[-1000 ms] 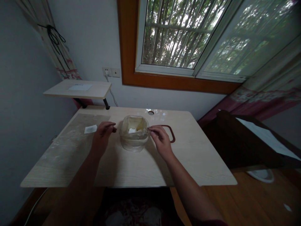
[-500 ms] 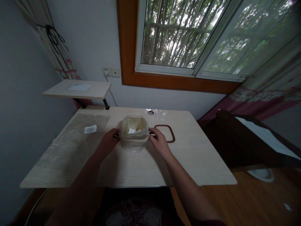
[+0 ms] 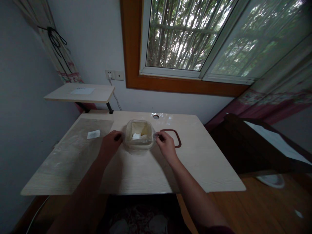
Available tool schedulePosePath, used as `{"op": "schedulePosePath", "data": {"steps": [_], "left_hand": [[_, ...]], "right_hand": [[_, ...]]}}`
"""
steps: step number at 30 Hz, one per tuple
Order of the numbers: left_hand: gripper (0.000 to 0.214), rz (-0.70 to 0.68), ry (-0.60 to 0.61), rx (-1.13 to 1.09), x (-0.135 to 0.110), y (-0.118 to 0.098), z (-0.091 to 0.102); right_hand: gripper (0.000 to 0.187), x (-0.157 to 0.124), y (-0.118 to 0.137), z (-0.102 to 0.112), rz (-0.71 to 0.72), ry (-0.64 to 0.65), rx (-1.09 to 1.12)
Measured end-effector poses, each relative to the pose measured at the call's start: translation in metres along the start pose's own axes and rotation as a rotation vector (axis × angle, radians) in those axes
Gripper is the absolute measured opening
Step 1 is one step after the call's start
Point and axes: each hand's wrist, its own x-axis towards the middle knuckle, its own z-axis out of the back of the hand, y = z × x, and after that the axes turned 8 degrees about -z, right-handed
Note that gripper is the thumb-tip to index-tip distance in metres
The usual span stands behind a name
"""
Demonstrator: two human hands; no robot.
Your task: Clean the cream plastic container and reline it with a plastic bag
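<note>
A small cream-coloured bin [image 3: 138, 147] with rounded corners stands in the middle of the table. A clear plastic bag [image 3: 148, 139] lines it and folds out over the rim. White crumpled paper [image 3: 136, 136] and something yellowish lie inside. At the bin's left side, my left hand [image 3: 111, 143] pinches the edge of the bag. On the opposite side my right hand [image 3: 167, 143] has its fingers closed on the bag too. Behind that hand lies a brown square ring [image 3: 179, 140], partly hidden by it.
A clear plastic sheet [image 3: 73, 152] covers the table's left part, with a small white paper [image 3: 93, 134] on it. A raised shelf [image 3: 56, 94] stands at the back left. The wooden table [image 3: 200, 169] has a round hole near its back edge. Dark furniture stands at the right.
Both hands have risen slightly and drawn a little outward from the bin, pulling the bag's edges sideways. The bag's loose skirt at the front has lifted. The bin has barely moved.
</note>
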Motion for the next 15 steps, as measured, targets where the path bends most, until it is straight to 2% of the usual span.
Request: {"op": "schedulePosePath", "data": {"steps": [7,15], "left_hand": [[0.016,0.003,-0.065,-0.037,0.005,-0.001,0.012],[0.019,0.081,-0.037,-0.108,0.005,-0.008,0.011]], "right_hand": [[0.013,0.002,0.006,0.005,0.006,-0.035,0.008],[0.014,0.003,0.011,0.01,0.042,-0.003,0.007]]}}
